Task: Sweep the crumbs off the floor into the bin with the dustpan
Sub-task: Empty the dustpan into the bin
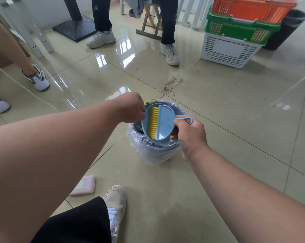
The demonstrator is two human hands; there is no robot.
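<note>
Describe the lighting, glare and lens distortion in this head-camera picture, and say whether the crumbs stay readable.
Head view: bright, even light; the glossy floor throws white window glare beyond the left hand; wide-angle bending stretches both forearms and tilts the stacked baskets; crumbs beyond the bin remain sharp dark specks.

Bare forearms, no sleeves; black shorts (74,223), 1 cream lace-up sneaker (115,204) w/ white laces.

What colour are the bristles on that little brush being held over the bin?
Yellow. The brush bristles show clearly in the head view, set against the light blue dustpan.
</note>
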